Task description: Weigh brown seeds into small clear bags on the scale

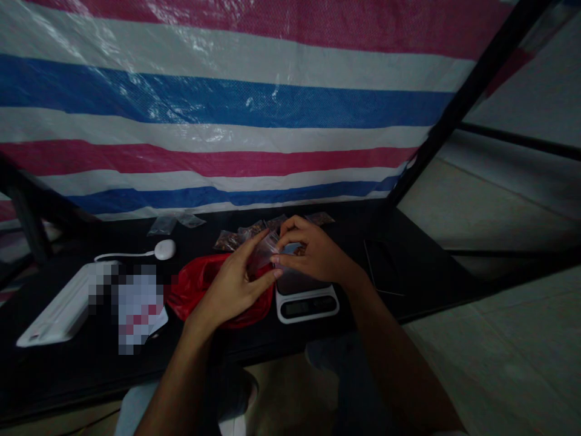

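Observation:
A small clear zip bag (261, 253) is held up between my two hands, above the edge of a red plastic bag (193, 284). My left hand (236, 278) is around its left side, fingers stretched along the plastic and thumb pointing right. With bent fingers and thumb, my right hand (313, 249) pinches the bag's right edge near the top. Beneath the right hand sits a white kitchen scale (308, 306), its display too dark to read. What lies on its plate is partly hidden by that hand.
Behind my hands lie small bags of brown bits (227, 241) and flat clear bags (163, 225). On the left are a white cabled device (164, 249), a white box (68, 306) and a blurred packet (140, 309). A dark phone-like slab (384, 266) lies right. Striped sheeting (254, 103) hangs behind.

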Motion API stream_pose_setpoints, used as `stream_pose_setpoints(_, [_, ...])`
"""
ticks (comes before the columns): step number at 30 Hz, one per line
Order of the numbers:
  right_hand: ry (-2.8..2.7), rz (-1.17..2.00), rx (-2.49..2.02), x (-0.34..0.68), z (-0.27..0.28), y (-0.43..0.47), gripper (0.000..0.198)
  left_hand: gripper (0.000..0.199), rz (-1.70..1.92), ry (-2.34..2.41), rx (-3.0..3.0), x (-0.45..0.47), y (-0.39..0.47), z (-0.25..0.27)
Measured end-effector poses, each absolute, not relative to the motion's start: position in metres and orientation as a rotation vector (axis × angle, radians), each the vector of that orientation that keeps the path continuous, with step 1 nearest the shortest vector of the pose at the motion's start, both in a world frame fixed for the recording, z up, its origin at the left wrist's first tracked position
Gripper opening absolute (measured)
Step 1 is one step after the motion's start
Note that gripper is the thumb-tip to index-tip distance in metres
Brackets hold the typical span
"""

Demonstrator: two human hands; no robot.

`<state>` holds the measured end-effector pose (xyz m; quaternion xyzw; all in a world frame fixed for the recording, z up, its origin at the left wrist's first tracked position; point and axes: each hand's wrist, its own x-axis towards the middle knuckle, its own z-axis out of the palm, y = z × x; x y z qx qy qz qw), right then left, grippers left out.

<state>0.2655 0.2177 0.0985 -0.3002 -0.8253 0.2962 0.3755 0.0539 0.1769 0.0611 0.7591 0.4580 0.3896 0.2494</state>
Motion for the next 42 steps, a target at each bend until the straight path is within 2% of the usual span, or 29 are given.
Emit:
stream_pose_setpoints(2, [-2.174,0.816,-0.761,0.263,0.100,0.214,0.008,0.072,1.053,1.255,2.109,0.054,0.175,0.063])
stream_pose_setpoints(7, [-2.291,0.935,-0.702,0.257,0.102,0.204,0.016,0.049,0.988,1.201,2.133,0.053,0.173,0.063])
stream_pose_setpoints(12, [-2.356,0.994,-0.752,0.261,0.104,0.201,0.033,0.046,0.906,1.103,2.049,0.053,0.172,0.064])
stream_pose_setpoints(17, [-2.149,0.941,-0.922,0.291,0.111,0.210,0.033,0.045,0.878,1.127,2.034,0.047,0.170,0.067])
stream_pose_setpoints(20, [-2.087,0.769,-1.188,0.315,0.106,0.219,0.030,0.049,0.885,1.185,2.057,0.046,0.173,0.063])
stream_pose_setpoints(24, [-2.177,0.727,-1.327,0.326,0.089,0.228,0.036,0.062,0.918,1.239,2.135,0.050,0.180,0.053])
stream_pose_setpoints(30, [-2.262,0.750,-1.296,0.317,0.077,0.231,0.029,0.067,0.980,1.288,2.129,0.059,0.188,0.043])
stream_pose_setpoints(42, [-2.302,0.706,-0.948,0.292,0.084,0.225,0.033,0.072,1.055,1.243,2.023,0.074,0.190,0.038])
